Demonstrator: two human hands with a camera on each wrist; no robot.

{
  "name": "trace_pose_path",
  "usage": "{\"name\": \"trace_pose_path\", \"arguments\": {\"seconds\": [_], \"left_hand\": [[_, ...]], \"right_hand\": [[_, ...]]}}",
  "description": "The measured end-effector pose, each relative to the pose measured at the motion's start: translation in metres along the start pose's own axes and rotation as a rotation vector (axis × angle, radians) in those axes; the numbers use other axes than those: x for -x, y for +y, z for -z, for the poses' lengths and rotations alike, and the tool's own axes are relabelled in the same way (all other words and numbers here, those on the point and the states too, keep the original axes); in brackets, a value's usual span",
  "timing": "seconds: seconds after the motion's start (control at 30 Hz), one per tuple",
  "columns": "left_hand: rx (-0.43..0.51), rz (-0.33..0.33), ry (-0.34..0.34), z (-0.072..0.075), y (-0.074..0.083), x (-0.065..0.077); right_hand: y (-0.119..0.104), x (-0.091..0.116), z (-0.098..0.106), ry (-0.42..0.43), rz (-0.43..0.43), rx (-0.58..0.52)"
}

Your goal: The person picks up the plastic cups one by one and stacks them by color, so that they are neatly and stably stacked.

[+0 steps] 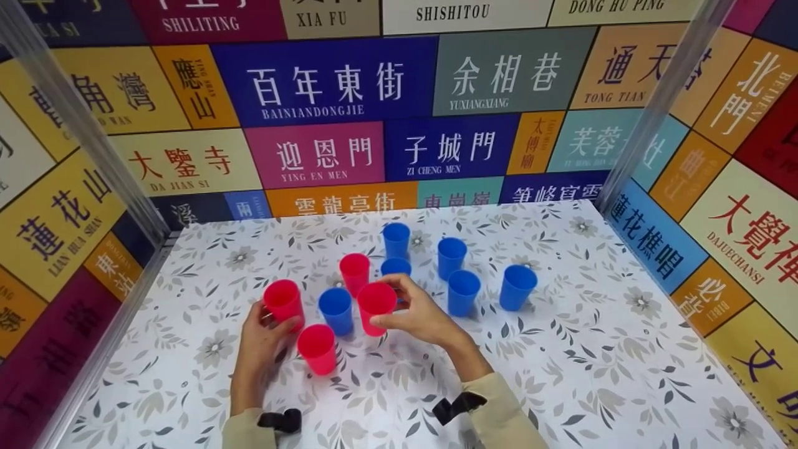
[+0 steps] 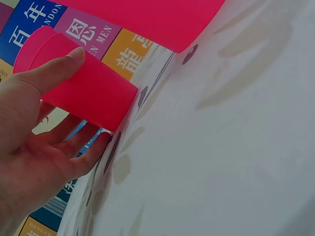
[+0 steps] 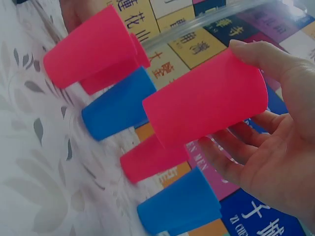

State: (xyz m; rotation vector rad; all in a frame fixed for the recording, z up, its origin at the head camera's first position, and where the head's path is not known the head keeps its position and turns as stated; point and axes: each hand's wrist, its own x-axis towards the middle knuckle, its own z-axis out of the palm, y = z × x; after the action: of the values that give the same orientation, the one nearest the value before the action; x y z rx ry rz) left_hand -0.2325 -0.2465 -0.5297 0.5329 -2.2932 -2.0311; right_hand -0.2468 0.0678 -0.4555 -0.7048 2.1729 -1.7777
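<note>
My left hand (image 1: pixel 265 330) grips a red cup (image 1: pixel 282 300) at the left of the group, thumb across its near side. Its base meets the table in the left wrist view, where the thumb and fingers (image 2: pixel 74 140) straddle the cup. Another red cup (image 3: pixel 206 96) is held between the thumb and fingers of my right hand (image 1: pixel 421 310), raised off the table. Between the two held cups stands a blue cup (image 1: pixel 336 310). Closer to me is a red cup (image 1: pixel 317 349), and behind stands one more red cup (image 1: pixel 354 274).
Right of centre, several blue cups stand upright, among them a far one (image 1: pixel 396 240), a nearer one (image 1: pixel 463 292) and the rightmost (image 1: pixel 518 287). One blue cup (image 1: pixel 395 268) is partly hidden by my right hand. Sign-covered walls (image 1: pixel 324 81) bound the leaf-patterned table (image 1: pixel 592 374).
</note>
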Motion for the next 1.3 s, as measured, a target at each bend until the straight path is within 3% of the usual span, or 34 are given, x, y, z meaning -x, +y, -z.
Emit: {"name": "trace_pose_path", "arguments": {"seconds": [0.27, 0.6, 1.03, 1.3], "left_hand": [[0.001, 0.03, 0.009, 0.005, 0.002, 0.003], [0.034, -0.031, 0.004, 0.003, 0.0, 0.004], [0.029, 0.045, 0.002, 0.0, 0.003, 0.002], [0.05, 0.011, -0.009, -0.003, 0.003, 0.003]], "right_hand": [[-0.024, -0.007, -0.007, -0.023, 0.057, -0.013], [-0.067, -0.035, -0.007, -0.074, 0.181, -0.094], [-0.096, -0.067, -0.024, -0.087, 0.153, -0.081], [-0.105, -0.094, -0.041, -0.137, 0.111, -0.037]]}}
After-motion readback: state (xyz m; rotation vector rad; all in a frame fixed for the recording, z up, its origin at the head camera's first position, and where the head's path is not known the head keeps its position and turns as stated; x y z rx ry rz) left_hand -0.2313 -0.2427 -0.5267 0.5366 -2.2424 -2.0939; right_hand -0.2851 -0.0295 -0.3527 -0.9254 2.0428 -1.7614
